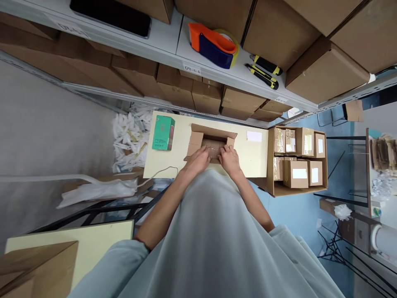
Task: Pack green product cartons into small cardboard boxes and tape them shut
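Note:
A small open cardboard box [195, 142] sits on the pale work table [182, 120] in front of me, its flaps spread outward and its inside showing. My left hand [199, 159] is closed on the near-left part of the rim, fingers curled over toward the inside. At the near-right corner, my right hand [229, 160] grips the same box in a similar way. Both hands partly hide the near flap. To the left on the table stands a green carton [162, 132]. A white label [254, 136] lies flat to the right of the box.
A large carton [270, 165] of several sealed boxes adjoins the table's right end. Above, a shelf [167, 45] carries a phone [111, 16], an orange-and-blue tape dispenser [214, 45] and utility knives [263, 74]. Crumpled white packing material [130, 136] lies left, near a thin cable [164, 169].

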`<state>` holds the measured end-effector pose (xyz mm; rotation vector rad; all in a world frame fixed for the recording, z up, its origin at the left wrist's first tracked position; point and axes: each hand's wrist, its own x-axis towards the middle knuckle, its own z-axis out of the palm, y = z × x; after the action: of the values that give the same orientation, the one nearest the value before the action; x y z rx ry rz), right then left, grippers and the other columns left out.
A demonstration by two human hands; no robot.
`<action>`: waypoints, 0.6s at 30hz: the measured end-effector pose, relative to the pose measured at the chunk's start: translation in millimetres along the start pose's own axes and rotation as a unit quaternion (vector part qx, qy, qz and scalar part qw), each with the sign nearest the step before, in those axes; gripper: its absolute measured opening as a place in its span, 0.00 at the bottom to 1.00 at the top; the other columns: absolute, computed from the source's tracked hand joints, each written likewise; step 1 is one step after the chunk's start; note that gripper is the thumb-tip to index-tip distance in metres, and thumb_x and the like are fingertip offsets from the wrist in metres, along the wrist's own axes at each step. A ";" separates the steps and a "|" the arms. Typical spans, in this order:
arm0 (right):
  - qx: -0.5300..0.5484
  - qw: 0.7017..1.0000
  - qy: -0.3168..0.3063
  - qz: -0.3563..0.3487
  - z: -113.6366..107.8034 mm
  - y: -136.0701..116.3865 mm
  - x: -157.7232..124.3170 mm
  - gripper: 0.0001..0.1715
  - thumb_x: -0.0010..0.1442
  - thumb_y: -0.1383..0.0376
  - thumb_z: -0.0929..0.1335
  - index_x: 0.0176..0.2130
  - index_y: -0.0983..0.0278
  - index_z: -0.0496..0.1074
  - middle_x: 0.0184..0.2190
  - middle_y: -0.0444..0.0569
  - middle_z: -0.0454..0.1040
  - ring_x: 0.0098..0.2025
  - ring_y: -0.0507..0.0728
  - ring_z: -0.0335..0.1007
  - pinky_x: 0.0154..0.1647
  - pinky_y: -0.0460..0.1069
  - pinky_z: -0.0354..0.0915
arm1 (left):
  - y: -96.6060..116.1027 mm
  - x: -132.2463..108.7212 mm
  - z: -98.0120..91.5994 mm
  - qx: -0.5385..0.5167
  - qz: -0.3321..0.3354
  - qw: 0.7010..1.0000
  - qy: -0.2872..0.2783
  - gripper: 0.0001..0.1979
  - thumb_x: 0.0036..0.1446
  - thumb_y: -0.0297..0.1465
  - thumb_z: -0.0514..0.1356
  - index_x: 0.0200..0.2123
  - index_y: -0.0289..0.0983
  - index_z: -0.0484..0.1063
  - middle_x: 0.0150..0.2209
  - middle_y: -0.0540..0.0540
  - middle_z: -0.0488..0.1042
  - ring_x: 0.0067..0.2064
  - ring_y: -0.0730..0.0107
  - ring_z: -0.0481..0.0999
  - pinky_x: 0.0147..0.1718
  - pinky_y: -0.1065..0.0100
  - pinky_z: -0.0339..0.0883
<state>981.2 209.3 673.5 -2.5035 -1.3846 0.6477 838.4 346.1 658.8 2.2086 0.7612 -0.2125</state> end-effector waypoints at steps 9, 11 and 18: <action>0.093 0.980 0.078 0.159 21.9 56.9 -52.3 0.26 0.78 0.49 0.73 0.63 0.64 0.83 0.61 0.63 0.85 0.63 0.73 0.72 0.64 0.63 0.76 | -81.1 -27.1 -10.7 -0.058 -0.076 0.988 0.124 0.34 0.62 0.47 0.73 0.68 0.41 0.76 0.70 0.30 0.78 0.74 0.34 0.75 0.75 0.41 0.69; 0.124 0.975 0.062 0.175 34.1 58.7 -44.6 0.29 0.76 0.49 0.75 0.64 0.65 0.83 0.61 0.64 0.86 0.66 0.73 0.73 0.65 0.62 0.76 | -85.9 -18.4 -5.6 -0.074 -0.107 0.988 0.079 0.41 0.59 0.49 0.75 0.70 0.41 0.73 0.66 0.31 0.82 0.69 0.35 0.82 0.69 0.44 0.75; 0.147 0.971 0.048 0.184 36.3 54.0 -28.0 0.31 0.73 0.56 0.76 0.68 0.68 0.81 0.60 0.65 0.86 0.69 0.73 0.75 0.67 0.62 0.75 | -91.4 -12.3 5.3 -0.054 -0.135 0.988 0.050 0.43 0.58 0.43 0.76 0.73 0.37 0.70 0.62 0.26 0.84 0.65 0.31 0.85 0.63 0.45 0.78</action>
<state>991.7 155.6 628.5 -2.5216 -0.7298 0.7246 775.6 384.2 602.9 2.0216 1.1023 -0.1889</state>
